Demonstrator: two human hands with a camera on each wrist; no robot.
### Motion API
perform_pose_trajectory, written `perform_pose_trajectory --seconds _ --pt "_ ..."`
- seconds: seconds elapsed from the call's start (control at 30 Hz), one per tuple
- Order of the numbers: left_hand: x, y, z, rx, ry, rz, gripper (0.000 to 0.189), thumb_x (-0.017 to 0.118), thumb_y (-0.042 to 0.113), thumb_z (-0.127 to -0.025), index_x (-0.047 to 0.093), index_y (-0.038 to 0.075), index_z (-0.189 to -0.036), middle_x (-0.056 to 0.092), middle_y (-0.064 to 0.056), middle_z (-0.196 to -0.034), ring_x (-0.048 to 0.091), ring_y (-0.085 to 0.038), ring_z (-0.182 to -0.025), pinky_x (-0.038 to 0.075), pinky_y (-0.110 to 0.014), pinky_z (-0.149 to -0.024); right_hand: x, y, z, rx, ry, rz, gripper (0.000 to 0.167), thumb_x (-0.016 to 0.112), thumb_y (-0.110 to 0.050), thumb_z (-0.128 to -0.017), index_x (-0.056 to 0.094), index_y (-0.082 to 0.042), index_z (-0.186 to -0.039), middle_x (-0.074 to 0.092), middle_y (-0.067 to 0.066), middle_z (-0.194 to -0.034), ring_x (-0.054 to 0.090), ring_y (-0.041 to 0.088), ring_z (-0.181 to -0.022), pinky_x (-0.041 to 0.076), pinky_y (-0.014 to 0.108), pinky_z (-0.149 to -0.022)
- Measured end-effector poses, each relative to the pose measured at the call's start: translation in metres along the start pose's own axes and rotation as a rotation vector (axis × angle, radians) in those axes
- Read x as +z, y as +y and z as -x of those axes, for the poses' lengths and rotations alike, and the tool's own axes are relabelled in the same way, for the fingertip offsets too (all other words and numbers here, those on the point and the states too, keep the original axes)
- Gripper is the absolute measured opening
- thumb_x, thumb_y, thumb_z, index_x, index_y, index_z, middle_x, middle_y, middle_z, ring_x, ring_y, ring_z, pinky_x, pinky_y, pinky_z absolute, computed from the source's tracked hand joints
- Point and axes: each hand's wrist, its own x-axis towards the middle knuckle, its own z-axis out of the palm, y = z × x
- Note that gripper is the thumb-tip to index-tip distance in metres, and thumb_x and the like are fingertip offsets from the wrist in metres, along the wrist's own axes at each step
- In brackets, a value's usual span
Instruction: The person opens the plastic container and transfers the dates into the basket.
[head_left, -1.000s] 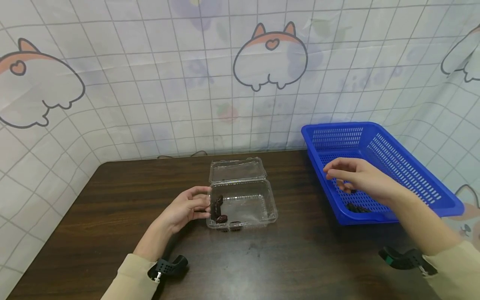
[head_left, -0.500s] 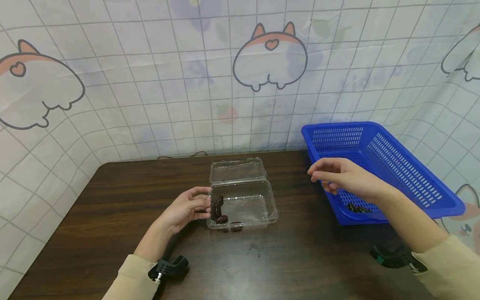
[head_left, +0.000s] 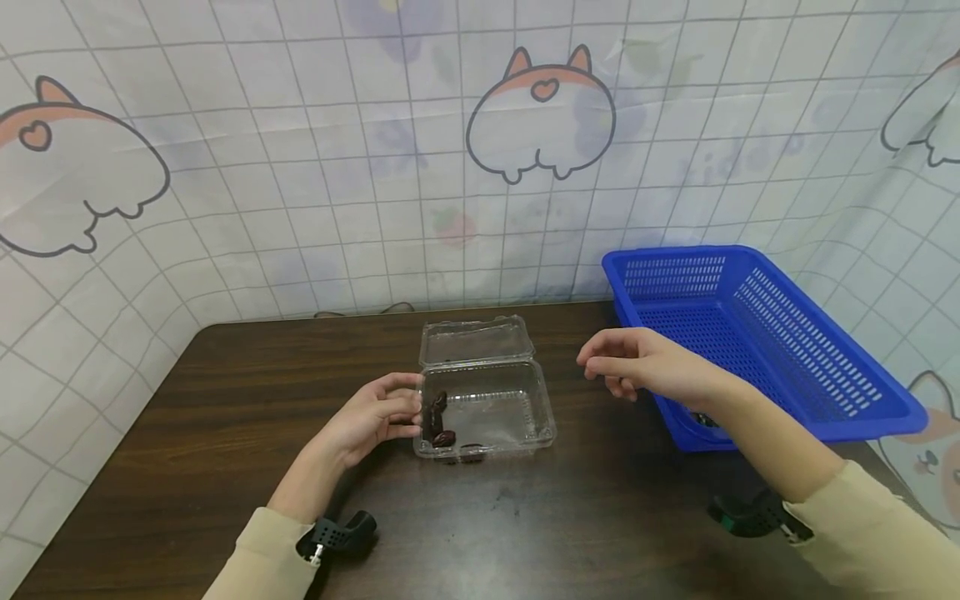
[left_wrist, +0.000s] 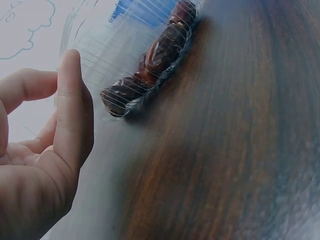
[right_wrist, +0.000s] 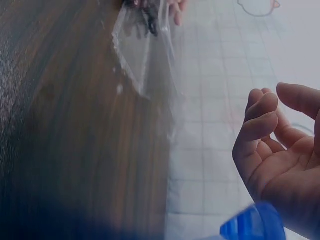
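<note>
A clear plastic clamshell box (head_left: 495, 408) stands on the table with its lid (head_left: 476, 342) folded back. Several wrinkled dark-brown dates (head_left: 444, 438) lie along its left and front sides; in the left wrist view, dates (left_wrist: 165, 50) show through the ribbed wall. My left hand (head_left: 378, 417) rests its fingertips against the box's left side, thumb extended. Right of the box, my right hand (head_left: 648, 367) hovers over the table beside the blue basket (head_left: 757, 333). Its fingers are loosely bent, and the right wrist view shows a bare palm (right_wrist: 285, 170) with nothing between the fingers.
A few dark pieces (head_left: 703, 418) lie in the basket's near left corner, partly covered by my right forearm. The dark wooden table (head_left: 285, 367) ends at a wall covered with a white grid-patterned sheet (head_left: 360, 167).
My right hand has moved left, from above the basket to over the table between basket and box. My left hand and the clamshell box have stayed in place.
</note>
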Motion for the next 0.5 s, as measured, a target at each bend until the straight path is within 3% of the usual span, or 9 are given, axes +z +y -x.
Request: perform_pose_trajectory --seconds 0.2,0.5 --pt "0.001 -0.001 -0.001 -0.006 0.007 -0.002 0.053 0.059 0.002 -0.101 0.038 -0.003 -0.149 0.061 -0.004 -0.097 0.065 -0.016 -0.081 0.061 -0.034 -0.081 0.012 0.001 -0.01 -0.002 -0.043 -0.004 0.028 0.06 -0.026 -0.106 0.064 -0.004 -0.122 0.059 0.016 -0.101 0.053 0.02 -0.071 0.048 0.027 -0.06" --pt "0.001 0.0 -0.002 -0.007 -0.002 -0.007 0.054 0.06 0.002 -0.101 0.037 -0.003 -0.149 0.062 -0.004 -0.096 0.065 -0.016 -0.081 0.061 -0.034 -0.081 0.028 0.01 -0.021 -0.029 -0.097 -0.014 0.031 0.061 -0.025 -0.106 0.064 0.0 -0.123 0.059 0.015 -0.099 0.054 0.021 -0.07 0.051 0.032 -0.062"
